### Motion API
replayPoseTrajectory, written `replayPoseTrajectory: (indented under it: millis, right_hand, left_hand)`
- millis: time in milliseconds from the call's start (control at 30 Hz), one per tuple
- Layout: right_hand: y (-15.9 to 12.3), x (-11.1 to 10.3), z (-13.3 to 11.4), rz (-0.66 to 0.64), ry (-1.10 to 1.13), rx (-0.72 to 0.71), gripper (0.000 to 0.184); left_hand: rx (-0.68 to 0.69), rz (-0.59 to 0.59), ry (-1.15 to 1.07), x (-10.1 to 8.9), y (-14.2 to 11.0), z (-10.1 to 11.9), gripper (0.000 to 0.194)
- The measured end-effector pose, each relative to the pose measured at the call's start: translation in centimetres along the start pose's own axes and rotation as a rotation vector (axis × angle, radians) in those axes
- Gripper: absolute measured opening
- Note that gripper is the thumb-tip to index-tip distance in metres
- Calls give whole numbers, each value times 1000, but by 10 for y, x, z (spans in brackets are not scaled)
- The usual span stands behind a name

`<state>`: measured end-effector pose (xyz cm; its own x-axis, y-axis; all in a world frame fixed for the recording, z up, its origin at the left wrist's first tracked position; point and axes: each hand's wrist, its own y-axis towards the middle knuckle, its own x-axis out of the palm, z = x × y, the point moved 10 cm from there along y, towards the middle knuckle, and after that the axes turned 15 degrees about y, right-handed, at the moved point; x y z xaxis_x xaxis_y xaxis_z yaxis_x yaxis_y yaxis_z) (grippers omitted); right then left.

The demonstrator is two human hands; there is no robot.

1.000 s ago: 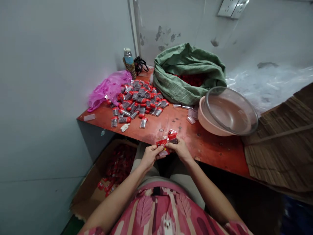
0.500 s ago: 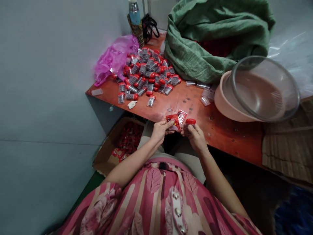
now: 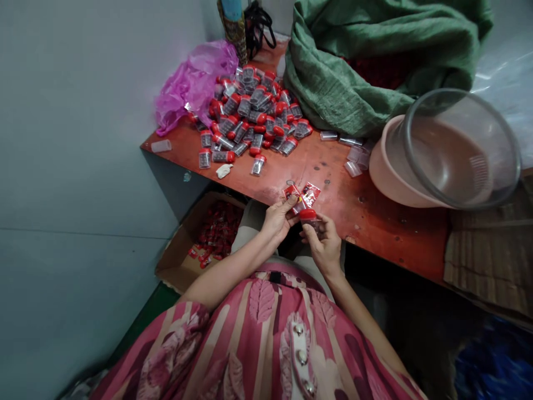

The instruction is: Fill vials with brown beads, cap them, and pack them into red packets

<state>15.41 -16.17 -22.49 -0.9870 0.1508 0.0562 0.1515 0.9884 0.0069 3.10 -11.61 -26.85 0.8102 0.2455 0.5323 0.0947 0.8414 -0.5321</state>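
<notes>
In the head view, the left hand pinches a red printed packet between thumb and fingers by the table's front edge. The right hand's fingers close around a red-capped container, just beside it. The cardboard box below contains small red items; the green sack holds red contents.

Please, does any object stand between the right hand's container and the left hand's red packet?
Nothing visible stands between them: the right hand holds the red-capped container close to the red packet in the left hand. Whether they touch is unclear.
</notes>
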Motion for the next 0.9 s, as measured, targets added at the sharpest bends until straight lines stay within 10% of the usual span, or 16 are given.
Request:
replayPoseTrajectory:
  millis: [533,767,900]
  right_hand:
    - [13,-10,2,121,-4,-54,39]
    - [23,9,25,-53,447,234,44]
    - [27,-6,11,65,249,82,42]
  left_hand:
    - [187,-105,144,19,-3,10,37]
    - [146,-186,283,25,-1,7,29]
    - [116,-199,264,28,-1,-1,28]
